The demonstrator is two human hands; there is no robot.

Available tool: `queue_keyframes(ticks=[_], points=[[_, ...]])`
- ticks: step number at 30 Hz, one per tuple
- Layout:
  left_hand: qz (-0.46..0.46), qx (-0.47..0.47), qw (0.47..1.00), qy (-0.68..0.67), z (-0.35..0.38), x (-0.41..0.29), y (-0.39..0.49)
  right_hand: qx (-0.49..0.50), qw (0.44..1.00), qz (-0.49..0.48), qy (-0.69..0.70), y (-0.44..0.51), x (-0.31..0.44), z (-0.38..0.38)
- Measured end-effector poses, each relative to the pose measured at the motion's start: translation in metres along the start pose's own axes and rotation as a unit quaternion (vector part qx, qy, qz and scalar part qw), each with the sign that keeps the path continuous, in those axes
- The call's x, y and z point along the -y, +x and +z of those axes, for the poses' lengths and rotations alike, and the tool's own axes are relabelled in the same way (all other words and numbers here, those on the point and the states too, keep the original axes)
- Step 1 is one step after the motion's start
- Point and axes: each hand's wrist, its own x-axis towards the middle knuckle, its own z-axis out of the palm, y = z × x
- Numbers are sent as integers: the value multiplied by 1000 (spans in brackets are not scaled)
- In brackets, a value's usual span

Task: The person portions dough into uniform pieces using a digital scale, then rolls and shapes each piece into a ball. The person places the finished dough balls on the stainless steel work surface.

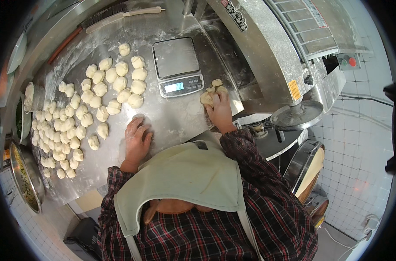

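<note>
My left hand (136, 138) rests palm down on the steel worktop (175, 117), its floury fingers apart and nothing in them. To its left and beyond it lie many pale dough balls (120, 84), larger near the scale and smaller toward the far left. At the worktop's right side my right hand (220, 112) has its fingers on a lump of dough (206, 98), which they partly cover. Small dough scraps (216, 83) lie just beyond those fingertips. Between and beyond my hands stands a digital kitchen scale (176, 58) with a bare platform and a lit display (174, 86).
A bench brush (126, 14) and a wooden rod (65, 45) lie along the back. Metal bowls, one with chopped filling (24, 177), stand at left. A large steel machine (266, 42) with a round metal disc (297, 115) borders the right side.
</note>
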Motion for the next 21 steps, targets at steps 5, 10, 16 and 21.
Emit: queue_keyframes(ticks=[5, 10, 16, 21], points=[[-37, 13, 997, -66, 5, 5, 4, 22, 934, 172, 314, 21, -38, -2], [-143, 57, 943, -294, 16, 2, 16, 99, 928, 201, 299, 16, -31, -21], [-140, 135, 940, -281, 21, -6, 28, 98, 953, 165, 237, -3, -13, -15], [-136, 144, 939, -280, 24, -9, 26, 7, 999, -10, 44, -12, 9, -3]])
